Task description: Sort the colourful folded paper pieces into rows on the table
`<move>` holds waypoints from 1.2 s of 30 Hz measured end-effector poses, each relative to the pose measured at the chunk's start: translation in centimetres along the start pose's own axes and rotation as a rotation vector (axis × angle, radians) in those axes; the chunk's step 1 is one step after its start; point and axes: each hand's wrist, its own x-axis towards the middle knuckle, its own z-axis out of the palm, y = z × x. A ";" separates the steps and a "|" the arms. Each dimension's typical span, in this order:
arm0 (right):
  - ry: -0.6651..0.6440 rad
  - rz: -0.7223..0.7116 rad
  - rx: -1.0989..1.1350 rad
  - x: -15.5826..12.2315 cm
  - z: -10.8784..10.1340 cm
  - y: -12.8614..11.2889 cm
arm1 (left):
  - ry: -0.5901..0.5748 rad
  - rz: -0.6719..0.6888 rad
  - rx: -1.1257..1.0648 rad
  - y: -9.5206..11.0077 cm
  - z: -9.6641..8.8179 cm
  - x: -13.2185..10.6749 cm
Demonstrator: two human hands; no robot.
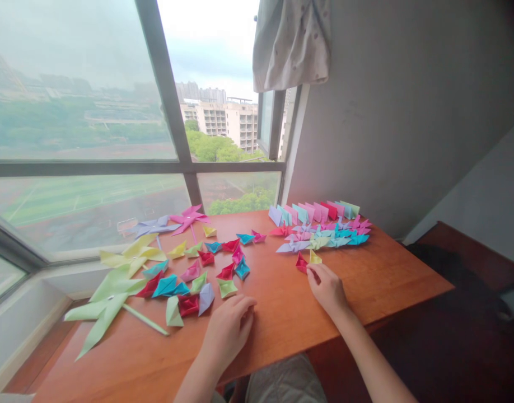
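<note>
My right hand (327, 290) reaches over the wooden table (277, 302) with thumb and fingertips pinched at the near edge of a small yellow paper boat (315, 257). Right beside it, to the left, sits a red paper boat (301, 262), close to the same fingertips. On the tabletop my left hand (230, 326) rests loosely curled, with nothing visible in it. The nearest thing to it is a light green paper boat (227, 288). Several more folded boats in red, blue, pink and yellow, such as a blue boat (242, 269), spread to its left.
Paper pinwheels, including a green pinwheel (110, 302) and a pink pinwheel (188, 218), lie along the table's left side. At the back right, several paper cranes (341, 238) stand in rows before a row of folded paper pieces (313, 212). A window (185, 166) borders the table.
</note>
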 end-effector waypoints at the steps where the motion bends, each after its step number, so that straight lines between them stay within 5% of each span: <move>1: -0.002 -0.001 0.001 0.0 0.0 0.0 | -0.003 0.000 0.002 0.0 0.0 0.0; 5: -0.019 0.013 0.016 -0.1 -0.2 -0.2 | 0.006 0.004 0.020 -0.1 0.1 -0.1; 12: 0.080 0.095 0.040 -0.4 -1.1 -0.6 | 0.319 -0.190 0.203 -0.7 -0.1 -0.2; 22: 0.102 0.048 0.037 -1.8 -2.2 -1.1 | 0.133 -0.193 0.251 -0.6 0.0 0.1; 30: -0.005 0.059 0.094 -2.2 -2.8 -2.5 | 0.058 0.068 0.068 -0.1 0.2 -0.1; 36: -0.167 0.058 0.273 -2.1 -1.4 -5.4 | 0.052 0.145 0.037 0.0 0.6 0.0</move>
